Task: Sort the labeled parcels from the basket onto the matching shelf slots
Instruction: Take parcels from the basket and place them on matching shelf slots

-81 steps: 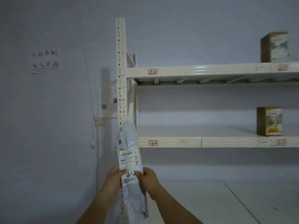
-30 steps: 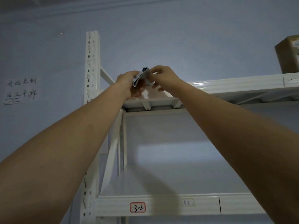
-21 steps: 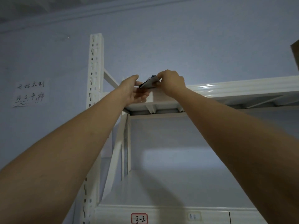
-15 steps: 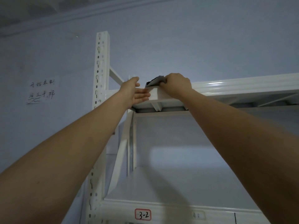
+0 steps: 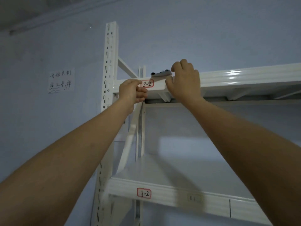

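A: Which landmark is anchoring this figure?

B: The red-bordered 2-2 label (image 5: pixel 147 83), sitting on the front beam of the upper shelf (image 5: pixel 244 77) of the white rack.

A: Where is the parcel lying?

B: The parcel (image 5: pixel 161 73) is resting on top of that shelf, just above and right of the 2-2 label; only its grey front edge is showing over the beam.

A: What is the right hand doing?

B: The right hand (image 5: pixel 184 80) is reaching up just right of the label, its fingers curling over the parcel's near end and its thumb lying below against the beam face, so it is gripping the parcel's edge.

A: And the left hand?

B: The left hand (image 5: pixel 132 92) is hovering just left of the label, fingers loosely bent, holding nothing; its fingertips are overlapping the label's left border.

A: What else is showing?

B: Directly below the landmark, a lower shelf is carrying a 3-2 label (image 5: pixel 144 193). Well left of it, a handwritten paper note (image 5: pixel 61 80) is hanging on the wall, beyond the perforated upright (image 5: pixel 110 66).
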`<state>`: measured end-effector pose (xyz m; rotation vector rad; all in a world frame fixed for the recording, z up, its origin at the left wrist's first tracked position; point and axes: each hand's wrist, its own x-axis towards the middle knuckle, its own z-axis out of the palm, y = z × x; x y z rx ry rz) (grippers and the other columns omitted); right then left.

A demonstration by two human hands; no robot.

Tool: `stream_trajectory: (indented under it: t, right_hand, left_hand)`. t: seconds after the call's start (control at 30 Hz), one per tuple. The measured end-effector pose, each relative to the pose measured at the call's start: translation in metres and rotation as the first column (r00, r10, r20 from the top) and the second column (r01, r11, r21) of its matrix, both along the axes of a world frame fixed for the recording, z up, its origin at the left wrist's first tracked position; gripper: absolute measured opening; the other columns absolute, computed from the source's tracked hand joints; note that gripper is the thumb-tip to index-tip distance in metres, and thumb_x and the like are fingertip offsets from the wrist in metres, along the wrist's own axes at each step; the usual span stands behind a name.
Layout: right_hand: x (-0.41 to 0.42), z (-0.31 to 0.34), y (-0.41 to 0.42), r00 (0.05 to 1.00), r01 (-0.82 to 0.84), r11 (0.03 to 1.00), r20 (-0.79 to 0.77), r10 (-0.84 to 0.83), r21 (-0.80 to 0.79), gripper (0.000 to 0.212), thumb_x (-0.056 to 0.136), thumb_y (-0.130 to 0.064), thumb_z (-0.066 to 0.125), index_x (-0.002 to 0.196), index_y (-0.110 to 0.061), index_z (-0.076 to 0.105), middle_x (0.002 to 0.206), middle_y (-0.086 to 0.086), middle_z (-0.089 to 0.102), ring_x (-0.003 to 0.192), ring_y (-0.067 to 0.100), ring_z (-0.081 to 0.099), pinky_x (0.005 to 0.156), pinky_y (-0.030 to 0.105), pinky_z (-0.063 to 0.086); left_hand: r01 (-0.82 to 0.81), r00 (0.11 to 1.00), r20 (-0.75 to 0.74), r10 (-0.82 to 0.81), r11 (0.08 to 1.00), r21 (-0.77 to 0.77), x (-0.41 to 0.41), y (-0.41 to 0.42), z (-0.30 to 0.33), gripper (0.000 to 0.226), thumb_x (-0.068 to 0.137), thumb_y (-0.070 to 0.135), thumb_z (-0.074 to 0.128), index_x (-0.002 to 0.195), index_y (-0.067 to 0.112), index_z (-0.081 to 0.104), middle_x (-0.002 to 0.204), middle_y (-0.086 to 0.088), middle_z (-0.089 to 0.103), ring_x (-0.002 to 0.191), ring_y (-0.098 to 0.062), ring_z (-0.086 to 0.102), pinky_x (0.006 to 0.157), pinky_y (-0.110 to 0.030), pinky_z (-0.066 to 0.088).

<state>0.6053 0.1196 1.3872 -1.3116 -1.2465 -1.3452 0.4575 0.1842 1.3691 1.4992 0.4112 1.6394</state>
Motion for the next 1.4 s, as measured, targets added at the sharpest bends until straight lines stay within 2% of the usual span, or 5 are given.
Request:
stream_trajectory:
  t: [0.43,0.8,0.93,1.2,1.4]
  right_hand:
    - [-0.096,-0.252,0.067,0.897,-0.434,0.541,-0.289,0.335,-0.720,0.030,0.093,-0.027,0.044,0.115,-0.012,0.057,0.116,0.005,0.059,0.102,0.024,0.056,0.080,0.033,0.043]
    - [-0.305,-0.514,0.079,0.806,-0.477,-0.301,-0.548,0.226,-0.826,0.052,0.098,-0.033,0.043,0.143,-0.008,0.037,0.146,0.011,0.040,0.132,0.025,0.039,0.107,0.033,0.031]
    - [-0.382,-0.593,0.072,0.792,-0.457,-0.444,-0.580,0.191,-0.770,0.020,0.096,-0.025,0.044,0.096,-0.008,0.054,0.113,0.014,0.059,0.106,0.029,0.054,0.082,0.029,0.039]
    - [-0.503,-0.747,0.055,0.856,-0.186,-0.645,-0.445,0.264,-0.741,0.017,0.097,-0.019,0.042,0.081,-0.013,0.042,0.077,0.000,0.043,0.081,0.021,0.047,0.073,0.032,0.037]
    - [-0.533,-0.851,0.059,0.857,-0.215,-0.736,-0.485,0.173,-0.642,0.037,0.096,-0.025,0.043,0.063,-0.014,0.031,0.063,0.004,0.031,0.058,0.017,0.035,0.061,0.033,0.029]
  left_hand:
    - [-0.354,0.865,-0.477,0.154,0.861,-0.366,-0.116,0.019,-0.234,0.012,0.091,0.013,0.052,0.092,0.005,0.060,0.081,-0.011,0.066,0.065,-0.020,0.063,0.059,-0.026,0.052]
    - [-0.709,0.695,-0.712,0.105,0.267,-0.653,-0.370,-0.046,-0.510,0.019,0.097,0.016,0.044,0.086,0.005,0.055,0.076,-0.008,0.057,0.064,-0.019,0.054,0.065,-0.031,0.045]
    - [-0.786,0.604,-0.797,-0.028,0.145,-0.601,-0.443,-0.079,-0.583,0.026,0.097,0.016,0.046,0.115,-0.001,0.055,0.098,-0.014,0.061,0.083,-0.026,0.058,0.079,-0.038,0.050]
    - [-0.855,0.137,-0.819,-0.557,0.352,-0.382,-0.554,-0.120,-0.720,0.024,0.094,0.015,0.042,0.104,0.000,0.057,0.113,-0.019,0.060,0.101,-0.034,0.058,0.078,-0.037,0.045]
    - [-0.853,0.215,-0.737,-0.641,0.244,-0.462,-0.585,-0.132,-0.832,0.031,0.098,0.019,0.038,0.121,0.006,0.054,0.119,-0.012,0.056,0.107,-0.031,0.055,0.082,-0.036,0.043]
